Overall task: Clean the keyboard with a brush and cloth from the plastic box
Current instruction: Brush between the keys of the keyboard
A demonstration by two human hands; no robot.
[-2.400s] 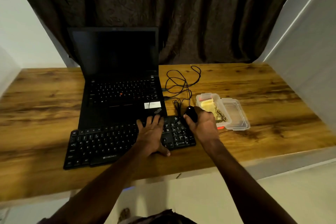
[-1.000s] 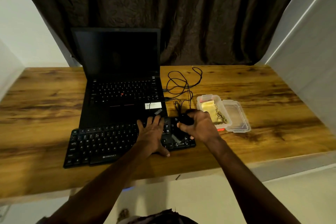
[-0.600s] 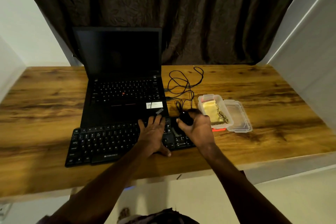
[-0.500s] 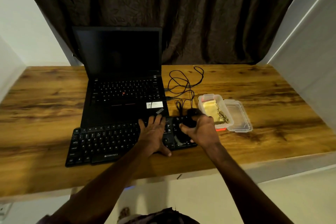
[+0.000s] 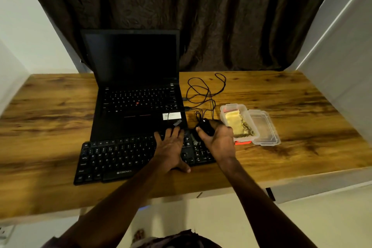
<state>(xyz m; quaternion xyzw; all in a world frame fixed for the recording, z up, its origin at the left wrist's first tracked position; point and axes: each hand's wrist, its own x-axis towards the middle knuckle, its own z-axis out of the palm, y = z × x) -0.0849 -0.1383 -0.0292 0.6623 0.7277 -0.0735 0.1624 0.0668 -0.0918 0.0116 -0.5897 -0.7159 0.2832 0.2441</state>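
A black keyboard (image 5: 120, 157) lies near the front edge of the wooden table, in front of an open laptop. My left hand (image 5: 171, 149) rests flat on its right half with the fingers spread. My right hand (image 5: 219, 139) is closed on a black, round-topped brush (image 5: 205, 128); its grey tip points down at the keys near the keyboard's right end. Just right of this hand stands the clear plastic box (image 5: 223, 110), open, with a folded yellow cloth (image 5: 233, 121) inside.
The black laptop (image 5: 136, 94) stands open with a dark screen, directly behind the keyboard. Loose black cables (image 5: 203, 90) coil between laptop and box. The box's clear lid (image 5: 263, 129) lies to its right, and a small orange-red piece (image 5: 242, 142) shows at its front.
My right hand has moved the brush back and forth over the keyboard's right end and now sits near its far edge. My left hand has stayed flat on the keys.
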